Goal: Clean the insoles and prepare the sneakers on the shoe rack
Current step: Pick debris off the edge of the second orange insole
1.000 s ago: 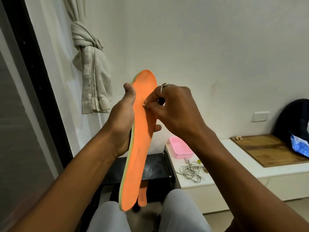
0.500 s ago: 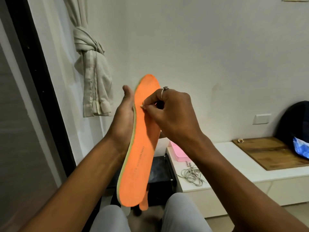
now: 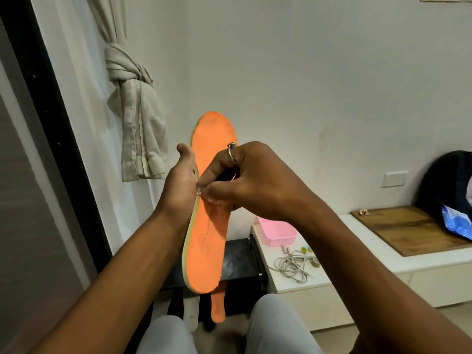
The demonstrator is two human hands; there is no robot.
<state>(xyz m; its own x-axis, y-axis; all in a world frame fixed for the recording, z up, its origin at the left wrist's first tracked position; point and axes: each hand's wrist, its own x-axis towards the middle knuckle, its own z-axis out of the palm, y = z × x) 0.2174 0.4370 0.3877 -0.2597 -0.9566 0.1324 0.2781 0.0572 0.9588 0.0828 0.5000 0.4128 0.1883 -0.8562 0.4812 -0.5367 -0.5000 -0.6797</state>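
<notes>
An orange insole [image 3: 208, 241] with a pale green edge stands upright in front of me, toe end up. My left hand [image 3: 180, 185] holds it from behind along its left edge, thumb up. My right hand [image 3: 245, 180], with a ring on one finger, lies across the orange face and pinches a small pale speck at the insole's left edge between thumb and fingertips. A second orange insole [image 3: 218, 306] hangs low behind the first, mostly hidden, beside a pale strip.
A black shoe rack [image 3: 238, 261] stands below the insole. To its right is a white bench [image 3: 329, 251] with a pink tray [image 3: 278, 232], a tangle of grey laces [image 3: 292, 267] and a wooden board [image 3: 411, 227]. A knotted curtain [image 3: 135, 103] hangs at left. My knees fill the bottom.
The insole and both hands have sunk lower in view. My right hand's pinch has slid from the insole's middle to its left edge.
</notes>
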